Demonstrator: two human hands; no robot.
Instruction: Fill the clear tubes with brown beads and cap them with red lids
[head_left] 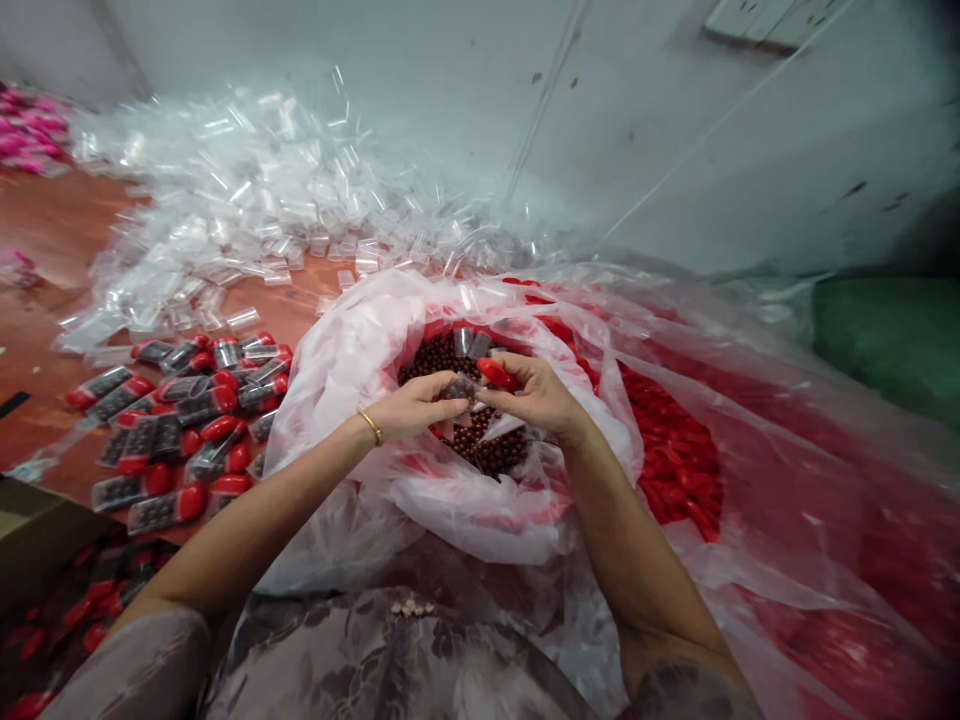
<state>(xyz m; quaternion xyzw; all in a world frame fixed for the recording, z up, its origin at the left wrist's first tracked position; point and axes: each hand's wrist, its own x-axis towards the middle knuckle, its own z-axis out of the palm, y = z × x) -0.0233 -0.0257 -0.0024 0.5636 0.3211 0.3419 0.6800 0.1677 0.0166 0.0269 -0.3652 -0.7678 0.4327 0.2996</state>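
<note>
1. Head view showed both hands over the open clear plastic bag of small dark brown beads, near centre.
2. The left hand pinched a small clear plastic tube, fingers narrow around it.
3. The right hand gripped a red plastic cap at the tube's mouth.
4. Advice: the tube should have been held steady over the beads and the cap pressed squarely.
5. Finished red-capped tubes lay at left; empty clear tubes were piled far left.
</note>
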